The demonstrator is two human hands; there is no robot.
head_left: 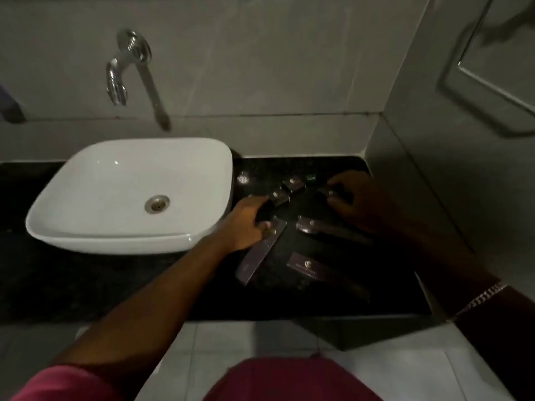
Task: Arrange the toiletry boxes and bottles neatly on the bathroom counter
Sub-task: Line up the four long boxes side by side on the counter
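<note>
On the black stone counter (333, 299) to the right of the basin lie several dark toiletry boxes. My left hand (246, 224) is closed around a small dark bottle (278, 196), and its thumb rests on a long dark box (259, 257) that lies slanted. My right hand (351, 199) grips another small dark item (330, 192) near the wall. A small square box (293, 183) sits between the hands. A second long box (318, 225) lies below my right hand, and a third, with a pale logo (309, 266), lies nearer the front edge.
A white vessel basin (86, 227) fills the counter's left part, under a chrome wall tap (124, 68). A round shiny cap (243, 178) and a small green item (311, 178) lie near the back. A grey tiled wall closes the right side. The counter's front edge drops to a tiled floor.
</note>
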